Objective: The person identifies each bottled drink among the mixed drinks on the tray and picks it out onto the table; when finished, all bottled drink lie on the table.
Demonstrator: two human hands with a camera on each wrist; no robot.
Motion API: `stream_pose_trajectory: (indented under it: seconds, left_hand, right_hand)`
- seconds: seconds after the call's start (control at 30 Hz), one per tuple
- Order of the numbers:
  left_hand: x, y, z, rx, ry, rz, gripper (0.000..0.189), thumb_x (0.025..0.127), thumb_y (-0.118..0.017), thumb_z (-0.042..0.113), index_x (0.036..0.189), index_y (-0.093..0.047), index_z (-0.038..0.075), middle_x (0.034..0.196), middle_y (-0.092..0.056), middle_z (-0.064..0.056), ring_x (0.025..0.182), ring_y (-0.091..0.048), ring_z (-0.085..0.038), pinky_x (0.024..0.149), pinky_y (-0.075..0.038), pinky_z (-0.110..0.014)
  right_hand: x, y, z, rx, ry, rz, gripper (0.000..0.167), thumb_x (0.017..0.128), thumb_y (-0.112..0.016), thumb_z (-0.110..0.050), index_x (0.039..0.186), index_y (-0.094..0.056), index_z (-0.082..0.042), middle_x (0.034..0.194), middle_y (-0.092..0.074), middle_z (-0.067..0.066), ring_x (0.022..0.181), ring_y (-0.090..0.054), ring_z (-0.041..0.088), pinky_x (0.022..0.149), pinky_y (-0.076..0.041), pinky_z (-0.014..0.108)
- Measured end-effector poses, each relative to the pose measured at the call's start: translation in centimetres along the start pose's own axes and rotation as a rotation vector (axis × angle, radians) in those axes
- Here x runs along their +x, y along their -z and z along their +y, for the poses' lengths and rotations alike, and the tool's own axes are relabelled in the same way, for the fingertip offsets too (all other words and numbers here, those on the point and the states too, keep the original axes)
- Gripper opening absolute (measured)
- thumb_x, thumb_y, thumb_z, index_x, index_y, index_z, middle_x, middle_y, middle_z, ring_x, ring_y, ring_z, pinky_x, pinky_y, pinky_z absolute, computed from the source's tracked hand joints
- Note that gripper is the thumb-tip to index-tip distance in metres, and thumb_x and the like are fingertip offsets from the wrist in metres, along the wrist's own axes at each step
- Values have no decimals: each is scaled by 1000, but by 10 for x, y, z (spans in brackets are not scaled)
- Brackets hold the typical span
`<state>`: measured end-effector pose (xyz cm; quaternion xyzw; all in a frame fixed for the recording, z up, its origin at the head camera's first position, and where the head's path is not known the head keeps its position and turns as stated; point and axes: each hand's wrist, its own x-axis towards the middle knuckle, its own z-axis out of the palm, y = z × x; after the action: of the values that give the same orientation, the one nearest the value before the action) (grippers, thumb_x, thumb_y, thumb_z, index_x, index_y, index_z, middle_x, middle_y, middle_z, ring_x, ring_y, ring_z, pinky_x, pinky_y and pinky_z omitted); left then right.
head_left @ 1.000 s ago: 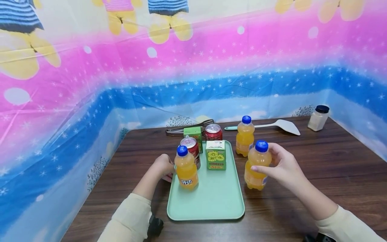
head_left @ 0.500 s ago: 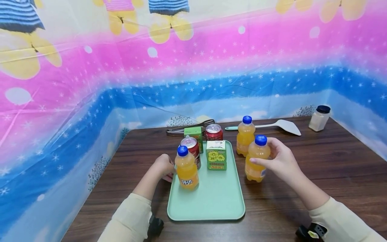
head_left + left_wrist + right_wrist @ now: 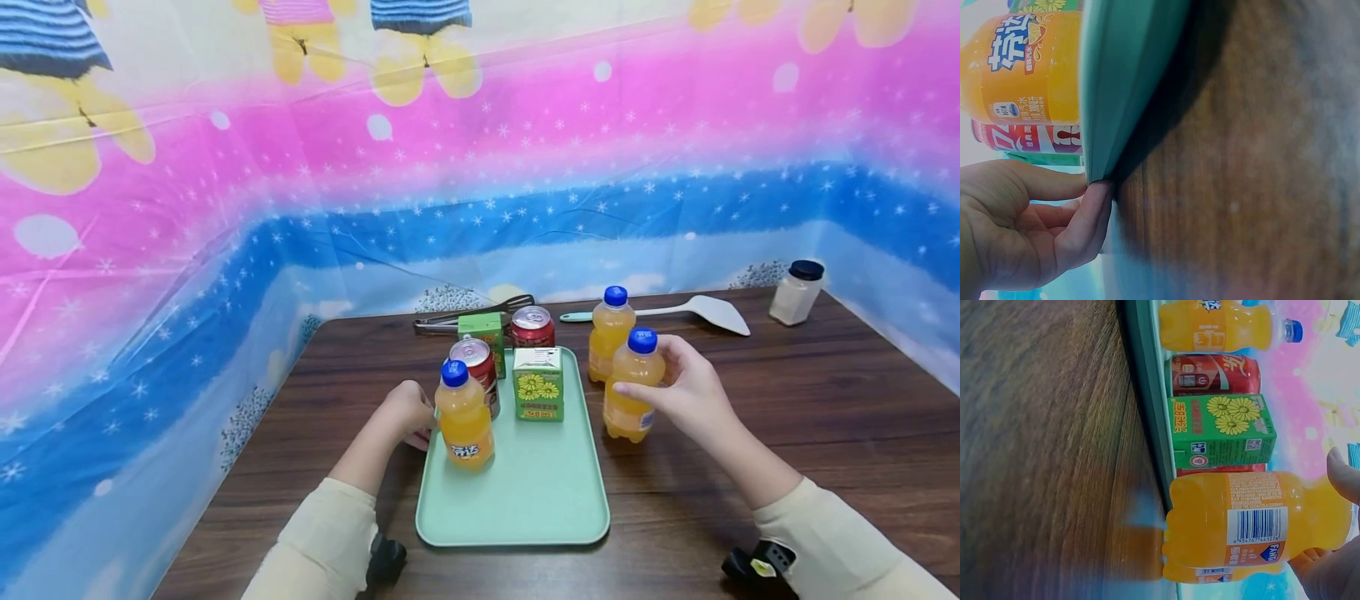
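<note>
Orange soda bottle stands upright on the counter just right of the green tray, grasped near its blue cap by the right hand, the grip curled round the upper body. The left hand pinches the tray's left rim, thumb and fingers closed on the edge. On the tray stand a second orange bottle, a red can and a green carton; a third bottle stands just beyond the held one.
</note>
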<state>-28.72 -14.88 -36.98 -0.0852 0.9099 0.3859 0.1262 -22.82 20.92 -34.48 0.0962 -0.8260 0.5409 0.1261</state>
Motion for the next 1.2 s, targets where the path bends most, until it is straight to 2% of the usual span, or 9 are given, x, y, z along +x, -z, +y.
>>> stream_pose_trajectory:
  seconds: [0.33, 0.63, 1.2]
  left_hand:
    - [3, -2, 0, -3, 17, -11, 11, 77, -68, -4, 76, -57, -5, 74, -60, -17, 60, -63, -25, 50, -57, -34]
    - [4, -3, 4, -3, 40, -16, 7, 77, -68, -6, 80, -61, -6, 73, -59, -17, 59, -62, -25, 50, -57, -34]
    - [0, -1, -1, -15, 19, -9, 12, 78, -68, -5, 80, -56, -5, 74, -58, -17, 61, -62, -25, 50, -57, -34]
  right_hand:
    - [7, -4, 10, 1, -43, 14, 71, 74, -79, -35, 125, -42, -2, 123, -50, 16, 117, -49, 35, 95, -43, 55]
    - [8, -3, 16, -1, -41, 17, 69, 75, -79, -33, 125, -42, -2, 123, -50, 17, 118, -48, 35, 96, -41, 56]
    - [9, -6, 15, -30, -66, -8, 76, 76, -77, -38, 131, -38, -3, 128, -47, 17, 122, -45, 37, 97, -40, 56]
